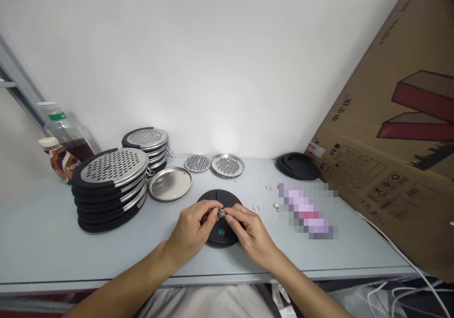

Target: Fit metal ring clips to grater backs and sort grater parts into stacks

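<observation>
Over a round black disc [227,240] on the table, my left hand [191,228] and my right hand [252,233] meet, fingertips pinched. Between them is a small metal ring [221,213], gripped from both sides; its details are too small to make out. The disc bears a small coloured round mark and a slot near its far edge. Similar loose metal rings lie right of my right hand: one ring [256,208] close by, another ring [268,188] farther back.
At left stand two stacks of round graters [113,166] [147,138], with a metal lid [170,184] beside them. Two grater plates [197,163] [227,165] lie behind the disc. Black covers [301,166], a blurred purple item [305,209] and a large carton [383,157] are right; bottles [58,159] stand far left.
</observation>
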{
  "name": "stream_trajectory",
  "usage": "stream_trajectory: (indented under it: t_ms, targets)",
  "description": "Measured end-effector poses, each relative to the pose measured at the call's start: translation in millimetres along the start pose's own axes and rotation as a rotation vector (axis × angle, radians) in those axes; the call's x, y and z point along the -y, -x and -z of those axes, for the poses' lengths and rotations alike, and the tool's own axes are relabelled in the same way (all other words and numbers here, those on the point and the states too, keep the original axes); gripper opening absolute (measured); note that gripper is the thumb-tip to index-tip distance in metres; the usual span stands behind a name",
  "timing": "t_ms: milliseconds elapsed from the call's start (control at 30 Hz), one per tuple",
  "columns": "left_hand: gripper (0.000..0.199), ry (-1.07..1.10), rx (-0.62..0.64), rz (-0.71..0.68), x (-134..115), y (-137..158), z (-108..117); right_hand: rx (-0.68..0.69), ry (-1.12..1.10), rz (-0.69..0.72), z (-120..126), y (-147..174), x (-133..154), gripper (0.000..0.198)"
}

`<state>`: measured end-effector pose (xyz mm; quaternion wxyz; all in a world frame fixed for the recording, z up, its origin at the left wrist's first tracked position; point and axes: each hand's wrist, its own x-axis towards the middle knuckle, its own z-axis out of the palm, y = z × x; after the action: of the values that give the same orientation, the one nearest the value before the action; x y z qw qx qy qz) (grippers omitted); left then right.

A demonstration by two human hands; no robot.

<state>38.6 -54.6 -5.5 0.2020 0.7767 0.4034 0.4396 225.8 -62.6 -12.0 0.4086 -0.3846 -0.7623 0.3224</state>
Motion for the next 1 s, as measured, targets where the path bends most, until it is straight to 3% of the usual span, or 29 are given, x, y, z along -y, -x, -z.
stream_trajectory:
  t_ms: [500, 733, 1000]
  targets:
    - [0.032, -0.309, 0.017, -0.373, 2.8, 0.1, -1.0, 0.063, -0.080, -0.053, 3.1, -1.9, 1.0, 0.031]
    - [0.023, -0.091, 0.006, -0.223, 2.2, -1.4, -3.5, 0.031, -0.039, -0.054, 0.8, -3.6, -1.5, 0.032]
    - [0.024, -0.063, 0.012, -0.276, 6.0, -2.1, -6.5, -0.023, -0.013, -0.071, 2.4, -5.0, -2.7, 0.028]
